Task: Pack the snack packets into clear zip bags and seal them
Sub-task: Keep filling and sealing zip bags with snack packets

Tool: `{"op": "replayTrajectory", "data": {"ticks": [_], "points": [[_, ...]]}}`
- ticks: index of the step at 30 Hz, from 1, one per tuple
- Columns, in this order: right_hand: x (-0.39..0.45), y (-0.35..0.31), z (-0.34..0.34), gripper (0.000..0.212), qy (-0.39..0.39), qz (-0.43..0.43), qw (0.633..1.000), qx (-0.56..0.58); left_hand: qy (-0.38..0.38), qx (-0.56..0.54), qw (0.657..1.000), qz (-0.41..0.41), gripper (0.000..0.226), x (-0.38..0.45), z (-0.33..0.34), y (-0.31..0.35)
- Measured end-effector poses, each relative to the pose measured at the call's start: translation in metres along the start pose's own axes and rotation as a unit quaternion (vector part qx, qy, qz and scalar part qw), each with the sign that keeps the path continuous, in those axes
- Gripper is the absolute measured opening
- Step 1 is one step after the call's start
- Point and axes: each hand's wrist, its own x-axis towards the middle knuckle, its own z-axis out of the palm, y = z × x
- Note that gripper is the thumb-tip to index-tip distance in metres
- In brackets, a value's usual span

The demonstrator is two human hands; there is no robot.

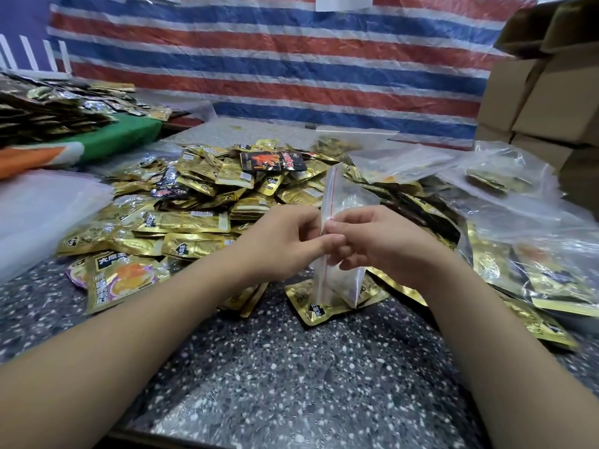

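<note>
Two hands meet at one clear zip bag (337,280), held upright above the speckled table (291,367). Left hand (285,241) pinches the bag's red-lined zip strip from the left side, thumb and fingers curled onto it. Right hand (379,244) pinches the same strip from the right, fingertips touching those of the left hand at the seam. Bag runs above and below the pinch: top corner rises past the fingers, lower end hangs down to just over a gold packet (311,306) lying flat on the table under the hands. Contents of the held bag look pale; cannot tell what they are.

Beyond the grip, a broad heap of gold snack packets (207,202) spreads across the table, with a black packet (272,161) bearing a red print on top at the far side. Left of the grip and nearer, a larger packet with orange print (120,280) lies at the heap's edge. Right of the grip, filled clear bags (534,264) holding gold packets are piled together. Further right, cardboard boxes (544,105) are stacked. A red, white and blue striped tarp (275,59) hangs behind everything. Far left, a separate table carries more packets on a green cloth (123,137).
</note>
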Motion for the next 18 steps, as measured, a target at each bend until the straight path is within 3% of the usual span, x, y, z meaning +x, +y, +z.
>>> {"op": "replayTrajectory", "data": {"ticks": [6,18], "points": [[-0.0016,0.0014,-0.0038,0.017,-0.016,0.008,0.998,-0.067,-0.053,0.073,0.996,0.026,0.042,-0.0052,-0.0026,0.0033],[-0.0016,0.0031,-0.003,0.018,0.001,0.017,0.997,-0.071,-0.052,0.064,0.996,0.016,0.028,-0.0034,-0.0017,0.0043]]}}
